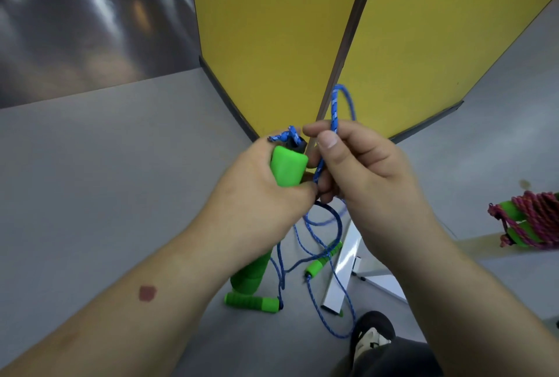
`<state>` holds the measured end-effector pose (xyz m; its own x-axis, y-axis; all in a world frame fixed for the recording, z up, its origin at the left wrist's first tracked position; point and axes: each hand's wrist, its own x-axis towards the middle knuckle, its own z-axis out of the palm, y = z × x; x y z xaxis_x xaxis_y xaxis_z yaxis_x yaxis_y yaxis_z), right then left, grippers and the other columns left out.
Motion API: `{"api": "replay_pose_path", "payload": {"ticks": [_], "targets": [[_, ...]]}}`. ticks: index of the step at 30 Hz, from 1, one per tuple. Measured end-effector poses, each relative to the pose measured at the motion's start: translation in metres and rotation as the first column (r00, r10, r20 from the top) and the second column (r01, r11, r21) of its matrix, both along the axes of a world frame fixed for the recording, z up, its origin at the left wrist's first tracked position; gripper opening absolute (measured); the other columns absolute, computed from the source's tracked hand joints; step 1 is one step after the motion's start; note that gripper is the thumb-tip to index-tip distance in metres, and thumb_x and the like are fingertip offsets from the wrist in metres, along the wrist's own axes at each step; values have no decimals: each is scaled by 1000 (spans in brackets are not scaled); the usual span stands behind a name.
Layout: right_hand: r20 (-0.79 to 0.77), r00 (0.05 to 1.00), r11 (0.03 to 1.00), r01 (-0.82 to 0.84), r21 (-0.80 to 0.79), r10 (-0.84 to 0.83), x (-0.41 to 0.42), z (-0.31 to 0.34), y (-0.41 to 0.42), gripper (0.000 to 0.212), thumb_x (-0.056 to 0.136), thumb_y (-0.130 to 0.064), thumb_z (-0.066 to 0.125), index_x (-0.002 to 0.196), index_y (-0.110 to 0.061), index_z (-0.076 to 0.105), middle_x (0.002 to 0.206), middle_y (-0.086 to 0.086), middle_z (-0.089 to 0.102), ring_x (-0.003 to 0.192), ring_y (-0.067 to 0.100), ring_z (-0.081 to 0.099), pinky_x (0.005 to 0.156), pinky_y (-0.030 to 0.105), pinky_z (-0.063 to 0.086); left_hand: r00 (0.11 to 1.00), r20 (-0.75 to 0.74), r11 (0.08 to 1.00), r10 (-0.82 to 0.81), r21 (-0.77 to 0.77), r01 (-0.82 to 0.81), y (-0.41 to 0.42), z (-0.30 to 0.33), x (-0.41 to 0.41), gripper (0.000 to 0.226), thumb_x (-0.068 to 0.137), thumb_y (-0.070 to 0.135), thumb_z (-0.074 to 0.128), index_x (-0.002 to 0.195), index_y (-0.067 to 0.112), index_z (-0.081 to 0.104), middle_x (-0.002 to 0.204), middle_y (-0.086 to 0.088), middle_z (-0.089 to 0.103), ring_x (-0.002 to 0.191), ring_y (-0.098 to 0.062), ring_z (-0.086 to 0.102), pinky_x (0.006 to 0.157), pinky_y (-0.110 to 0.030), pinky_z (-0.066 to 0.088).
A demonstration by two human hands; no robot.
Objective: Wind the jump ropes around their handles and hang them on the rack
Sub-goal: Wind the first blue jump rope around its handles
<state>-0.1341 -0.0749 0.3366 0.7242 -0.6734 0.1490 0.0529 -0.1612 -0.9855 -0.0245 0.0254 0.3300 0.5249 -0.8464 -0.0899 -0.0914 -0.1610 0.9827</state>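
- My left hand [266, 186] has its grip wrapped round a green foam handle [287, 169]; the handle's top end sticks out above my fist, and what looks like its lower end shows below my wrist.
- At that top end sits a dark cap with a short knotted tail of the blue rope [334, 110] just above my left grip.
- My right hand [363, 170] pinches the blue rope between thumb and forefinger, just right of the handle and nearly touching my left thumb.
- Above my right grip the rope rises in a narrow loop and curves back down behind my fingers.
- Below both grips the rope hangs in slack loops down to the floor [106, 180], where it lies tangled.
- Two more green handles lie on the floor beneath my hands: a larger ribbed one [252, 302] under my left wrist, and a smaller one [322, 260] below my right grip, each with blue rope at its end.
- I cannot tell which of these handles belong to the rope I hold.
- A white metal bar [340, 270] lies flat on the floor just right of the smaller handle, with rope crossing it.
- Well to the right of my right grip, a pink rope bundle [526, 219] is wound round green handles; I cannot tell what carries it.
- Beyond both grips stand yellow panels [272, 43], split by a thin dark upright.
- My dark shoe [373, 335] shows below my right forearm, near the rope's lowest loop.
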Motion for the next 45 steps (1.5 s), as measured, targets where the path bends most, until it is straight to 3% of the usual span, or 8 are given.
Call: {"api": "replay_pose_path", "payload": {"ticks": [7,17,24,28,33,36,39,45], "targets": [[11,999,995,-47,87,46,-1,-1,2,20,102,-9,53,108,-18,71,85,-10,74,75,1,66,67,14,50,986,-38,983,163,-75,-166,0,3,1,56,78,24,82,124,47,61,84,0,76,83,-30,76,76,-53,64],[-270,958,995,-95,8,93,0,-18,-1,15,97,-20,65,100,-29,77,89,14,70,75,14,58,72,33,50,923,-232,898,307,-251,-362,2,10,19,52,92,2,74,133,28,55,82,-5,73,77,-21,77,69,-34,63],[-547,835,965,-189,-181,61,-2,-22,2,21,95,-26,64,104,-42,73,98,-20,63,83,-5,57,72,19,47,884,-354,854,305,-309,-419,5,13,28,48,93,1,72,131,23,54,80,-3,68,76,-20,75,67,-31,60],[-417,904,953,-203,-227,93,2,-16,8,11,93,-31,69,95,-42,71,105,-15,64,103,1,58,83,24,47,877,-396,857,272,-315,-408,3,13,23,49,93,1,71,134,22,54,77,-2,68,74,-20,74,63,-29,59],[-348,937,971,-98,-219,16,-1,-13,7,12,99,-31,60,95,-28,72,82,-7,64,67,1,53,61,20,43,853,-423,846,305,-290,-446,4,14,24,40,93,3,73,123,25,59,91,-10,71,79,-24,77,69,-33,63],[-194,981,983,-49,-177,14,-1,-11,8,13,101,-25,58,98,-24,70,85,5,67,75,22,59,68,38,51,887,-364,897,284,-227,-380,4,12,22,35,93,4,73,101,35,59,101,-14,77,91,-29,79,78,-39,64],[-47,999,992,9,-125,-15,0,-9,10,13,100,-19,60,103,-24,72,88,0,72,82,18,66,73,33,54,959,-222,971,178,-116,-207,3,6,9,36,78,26,83,97,50,65,96,-7,80,93,-27,78,90,-51,62],[16,988,984,151,-96,-151,-3,-4,4,16,100,-18,59,101,-28,71,61,-12,58,55,7,49,53,21,42,976,-213,997,55,-45,-66,2,5,0,66,74,26,80,130,47,54,94,0,80,92,-23,79,91,-51,61]]}}
